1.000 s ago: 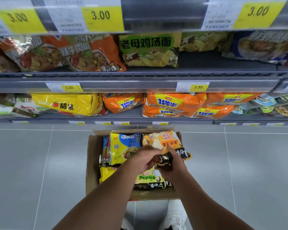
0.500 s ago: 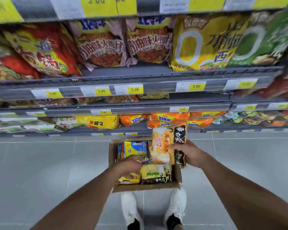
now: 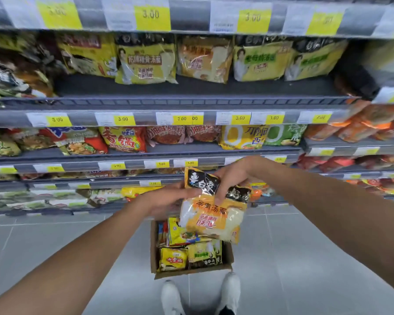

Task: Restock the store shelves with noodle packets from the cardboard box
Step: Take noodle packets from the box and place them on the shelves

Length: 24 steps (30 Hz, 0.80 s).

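Packet: noodle packet (image 3: 212, 214) in the air above the cardboard box (image 3: 154, 258) on the floor; shelves (image 3: 191, 103) ahead
Right grip (image 3: 232, 178): my fingers curl over its black top band
Left grip (image 3: 166, 201): pinches its left edge
Handling: probably light; slippery film; brittle noodles; I'd hold the edges, not squeeze

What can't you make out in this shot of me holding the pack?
Head view only.
Box bottom: covered by packets and the pack.
Left hand fingertips: behind the pack.
Top price tags: small print blurred.
Far-right packets: blurred, cut by the edge.
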Tool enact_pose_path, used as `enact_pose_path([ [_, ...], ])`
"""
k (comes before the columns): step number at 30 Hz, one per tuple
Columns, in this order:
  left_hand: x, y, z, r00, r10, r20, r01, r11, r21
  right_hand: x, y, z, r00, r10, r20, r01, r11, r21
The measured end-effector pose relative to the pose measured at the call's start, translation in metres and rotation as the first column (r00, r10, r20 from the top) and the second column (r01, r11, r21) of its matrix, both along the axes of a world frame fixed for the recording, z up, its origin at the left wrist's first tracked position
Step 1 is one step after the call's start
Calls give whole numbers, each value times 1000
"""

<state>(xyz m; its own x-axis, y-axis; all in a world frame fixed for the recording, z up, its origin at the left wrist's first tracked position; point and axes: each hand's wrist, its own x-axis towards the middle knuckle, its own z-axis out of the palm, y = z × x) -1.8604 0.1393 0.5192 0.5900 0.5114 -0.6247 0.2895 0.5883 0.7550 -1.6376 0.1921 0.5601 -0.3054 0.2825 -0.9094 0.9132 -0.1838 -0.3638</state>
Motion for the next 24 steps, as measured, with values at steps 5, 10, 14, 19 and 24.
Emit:
enact_pose_path([
  [5, -26, -10, 58, 963, 213, 167, -206, 977, -59, -31, 7, 85, 999, 8, -39, -4, 996, 88],
  [10, -55, -14, 111, 951, 205, 232, -213, 977, 6, -54, 3, 150, 999, 5, -41, 2, 988, 155],
  [14, -70, -16, 132, 948, 209, 240, -202, 978, -56, -63, 10, 167, 1000, 17, -5, -15, 974, 224],
  [19, -77, -23, 148, 921, 269, 282, -240, 961, -135, -71, -11, 216, 998, 63, -10, -51, 891, 450],
  [24, -82, -27, 163, 798, 465, 383, -381, 882, -279, -58, -41, 219, 951, -102, -291, 303, 483, 821],
])
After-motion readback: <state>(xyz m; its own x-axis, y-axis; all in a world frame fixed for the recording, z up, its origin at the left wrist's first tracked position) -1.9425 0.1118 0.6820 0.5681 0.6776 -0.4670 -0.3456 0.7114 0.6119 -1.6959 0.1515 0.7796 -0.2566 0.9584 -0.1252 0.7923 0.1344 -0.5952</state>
